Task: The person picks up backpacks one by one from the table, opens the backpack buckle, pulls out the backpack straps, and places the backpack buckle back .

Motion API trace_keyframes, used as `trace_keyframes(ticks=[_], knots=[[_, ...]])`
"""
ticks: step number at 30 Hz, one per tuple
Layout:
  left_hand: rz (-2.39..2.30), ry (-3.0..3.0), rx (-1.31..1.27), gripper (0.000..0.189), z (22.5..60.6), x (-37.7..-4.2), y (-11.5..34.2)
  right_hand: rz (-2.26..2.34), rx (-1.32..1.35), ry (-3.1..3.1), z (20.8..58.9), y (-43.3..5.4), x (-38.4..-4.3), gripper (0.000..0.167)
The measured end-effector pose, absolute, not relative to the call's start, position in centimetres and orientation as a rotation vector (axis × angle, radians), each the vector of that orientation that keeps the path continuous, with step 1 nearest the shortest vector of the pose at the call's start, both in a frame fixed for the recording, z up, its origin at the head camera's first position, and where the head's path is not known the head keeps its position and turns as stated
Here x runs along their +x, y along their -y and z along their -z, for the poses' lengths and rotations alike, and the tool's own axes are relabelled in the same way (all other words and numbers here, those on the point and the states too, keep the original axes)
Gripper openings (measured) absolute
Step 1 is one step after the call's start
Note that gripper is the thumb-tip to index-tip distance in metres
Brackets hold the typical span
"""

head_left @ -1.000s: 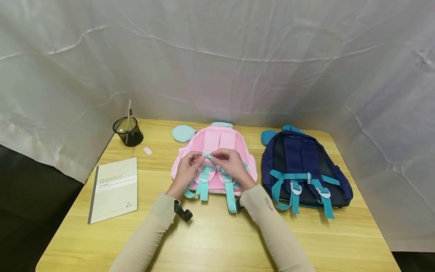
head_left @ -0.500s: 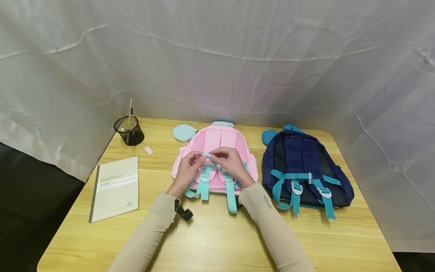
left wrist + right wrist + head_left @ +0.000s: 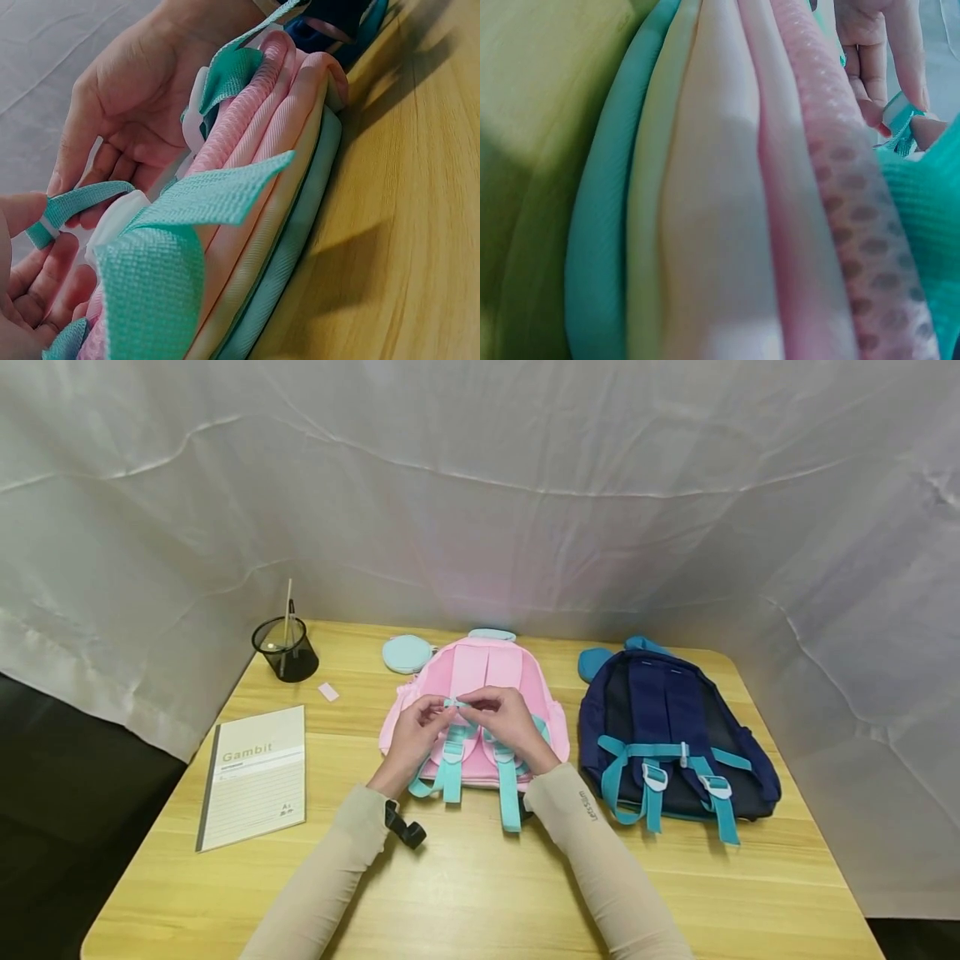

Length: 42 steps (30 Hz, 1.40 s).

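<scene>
A pink backpack (image 3: 540,693) lies back panel up on the table, its shoulder straps towards me. Above it, my left hand (image 3: 408,743) and right hand (image 3: 510,722) meet over a narrow teal webbing strap (image 3: 453,702). In the left wrist view, the left thumb and fingers pinch the strap near a small whitish piece (image 3: 49,227). There the right hand (image 3: 135,97) holds the same strap (image 3: 90,196) between thumb and fingers. A white buckle (image 3: 112,221) with wide teal webbing sits beside them. The right wrist view shows mostly the bag's layered side (image 3: 712,187).
A navy backpack (image 3: 667,710) with teal straps lies on the right. On the left are a notebook (image 3: 258,781), a black mesh pen cup (image 3: 296,662) and a small pale card (image 3: 327,692). A light-blue round pouch (image 3: 406,653) lies behind the pink bag.
Both hands stay over the pink backpack on the strap. The fingertips and the strap piece between them shift only slightly; the backpacks stay in place.
</scene>
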<state>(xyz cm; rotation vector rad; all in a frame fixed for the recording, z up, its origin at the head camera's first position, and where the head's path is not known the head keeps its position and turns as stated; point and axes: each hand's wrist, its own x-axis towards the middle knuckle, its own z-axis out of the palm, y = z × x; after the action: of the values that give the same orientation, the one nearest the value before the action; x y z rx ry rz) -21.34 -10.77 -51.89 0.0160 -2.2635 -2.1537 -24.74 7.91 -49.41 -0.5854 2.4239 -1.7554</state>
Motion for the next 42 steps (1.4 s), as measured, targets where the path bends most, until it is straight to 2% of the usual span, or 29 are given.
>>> trace_keyframes(ticks=[5,16,22,30,37,42], knots=[[2.145,2.268,-0.008,0.034,52.0,-21.3,10.8,1.768,-0.558,-2.437,49.4,-8.1,-24.5,0.024],[2.108,2.277,-0.092,0.024,52.0,-21.1,11.0,1.768,-0.586,-2.468,49.4,-8.0,-24.6,0.017],[2.109,2.278,-0.102,0.025,52.1,-21.1,11.1,1.733,-0.645,-2.455,47.8,-7.8,-23.9,0.015],[2.115,2.287,-0.068,0.025,51.8,-21.0,11.1,1.755,-0.566,-2.458,50.0,-8.5,-24.6,0.022],[2.117,2.288,-0.109,0.024,51.8,-20.8,11.2,1.768,-0.492,-2.486,49.9,-8.5,-24.5,0.011],[2.103,2.31,-0.146,0.027,52.0,-20.9,11.3,1.792,-0.458,-2.47,49.6,-8.2,-24.6,0.01]])
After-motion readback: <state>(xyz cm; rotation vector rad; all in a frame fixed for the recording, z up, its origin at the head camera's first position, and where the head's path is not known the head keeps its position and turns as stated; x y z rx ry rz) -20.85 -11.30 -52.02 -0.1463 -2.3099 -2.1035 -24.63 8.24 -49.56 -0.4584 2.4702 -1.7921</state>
